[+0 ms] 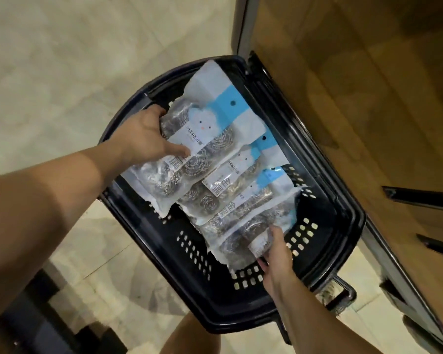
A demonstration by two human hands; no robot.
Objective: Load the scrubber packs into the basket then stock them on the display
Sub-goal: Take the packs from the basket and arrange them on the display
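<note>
We look down into a black basket (pixel 192 251) standing on a pale tiled floor (pixel 62 60), just beside a brown cardboard-like wall (pixel 368 98) on the right. Four scrubber packs lie in it, overlapping like roof tiles, each with steel coils under clear film and a blue header. The left hand (pixel 143 135) grips the farthest pack (pixel 202 123) at its left edge, thumb across the white label and fingers curled round the far side. We cannot tell whether that pack rests on the others or is lifted. The right hand (pixel 276 259) pinches the nearest pack (pixel 258 221) at its near corner, thumb on top and fingers tucked beneath. Two middle packs (pixel 228 180) lie between them, untouched
</note>
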